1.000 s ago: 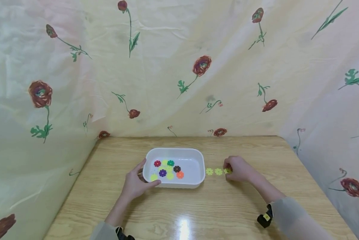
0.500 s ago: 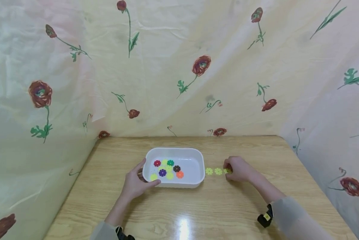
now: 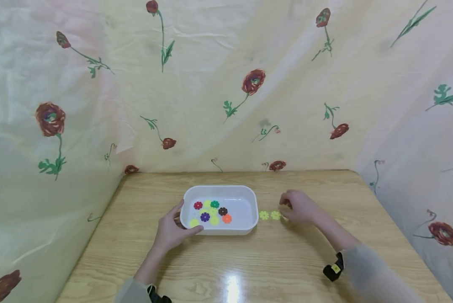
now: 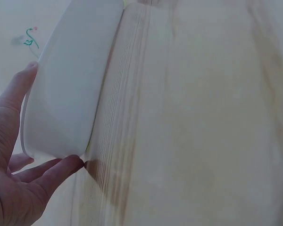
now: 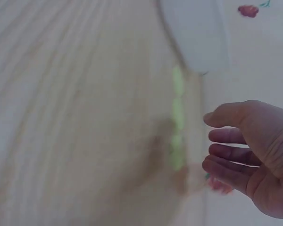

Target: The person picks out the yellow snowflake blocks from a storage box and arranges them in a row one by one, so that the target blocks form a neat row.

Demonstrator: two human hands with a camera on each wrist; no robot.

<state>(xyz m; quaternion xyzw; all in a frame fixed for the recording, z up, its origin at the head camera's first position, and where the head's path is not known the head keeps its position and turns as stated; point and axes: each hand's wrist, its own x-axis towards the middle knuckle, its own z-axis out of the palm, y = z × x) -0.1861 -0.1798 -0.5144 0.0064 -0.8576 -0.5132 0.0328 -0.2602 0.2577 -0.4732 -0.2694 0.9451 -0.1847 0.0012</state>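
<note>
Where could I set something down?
Bare table shows on the near side of the white tray, between the forearms, and left of the left hand, toward the flowered cloth. Crowded: right of the tray, yellow pieces with the right hand close by.

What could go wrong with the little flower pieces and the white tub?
The right hand hovers close to the row of yellow flower pieces, so a finger might brush them crooked. The left hand grips one end of the white tub, and the row starts beside the other end: a push could shove it. If the tub tipped, the colored pieces inside might slide.
</note>
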